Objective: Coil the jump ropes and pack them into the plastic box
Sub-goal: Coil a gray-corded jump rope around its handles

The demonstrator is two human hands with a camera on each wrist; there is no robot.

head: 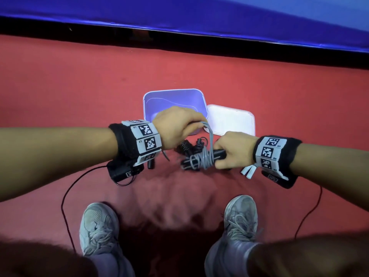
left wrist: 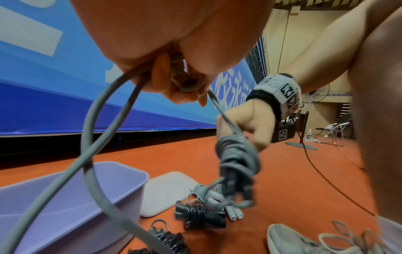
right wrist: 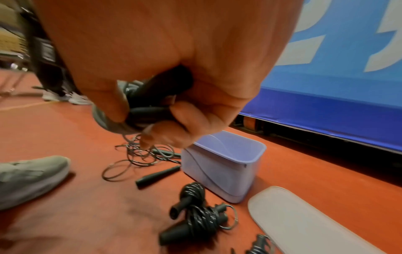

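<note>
A: Nearest the head cam: two grey sneakers (head: 98,228) on the red floor (head: 60,92), one on each side.

B: Hands?

A: Both just above the floor, past the feet. Right hand (head: 232,149) is fisted around a pair of black handles (head: 218,153), fingers curled tight on them. Grey rope (head: 200,158) is wound in several turns round those handles.

B: Left?

A: Left hand (head: 177,124) is higher, fingers pinching a loop of the same grey rope. The strand runs from that pinch down to the windings. The left wrist view shows a big slack loop hanging from the fingers (left wrist: 174,86).

B: So that rope isn't in the box.

A: No, it's held in the air between the hands, in front of the box.

B: Other ropes?

A: Black coiled rope (right wrist: 195,216) lies on the floor under the hands, near the box. A white-handled rope (left wrist: 217,201), bundled, is beside the lid. An uncoiled thin rope (right wrist: 139,154) with a loose black handle (right wrist: 157,174) lies left of the box.

B: Box?

A: Purple plastic box (head: 151,108) upright and open. I see no rope inside. White lid (head: 233,120) lies flat on the floor, touching its right side.

B: Beyond?

A: Blue banner wall (head: 179,13) with a dark gap along its base.
</note>
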